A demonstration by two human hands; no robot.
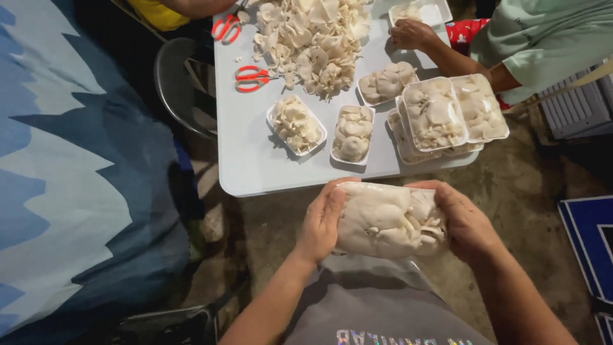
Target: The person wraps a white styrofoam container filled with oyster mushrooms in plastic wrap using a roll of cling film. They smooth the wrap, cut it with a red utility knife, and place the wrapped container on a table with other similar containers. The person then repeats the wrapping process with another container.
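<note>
I hold a film-wrapped tray of white oyster mushrooms (386, 220) over my lap, just below the near edge of the pale table (246, 153). My left hand (321, 225) grips its left end and my right hand (465, 223) grips its right end, fingers curled round the wrap. On the table ahead lie two open white trays of mushrooms (295, 124) (353, 133), a third tray (385, 82) behind them, and a stack of wrapped trays (435, 115) at the right.
A loose heap of mushrooms (313, 38) covers the table's far part, with two red-handled scissors (252, 78) (226, 27) beside it. Another person's hand (412, 33) rests at the far right by a white tray (415, 11). A blue and white sheet (70, 166) hangs at left.
</note>
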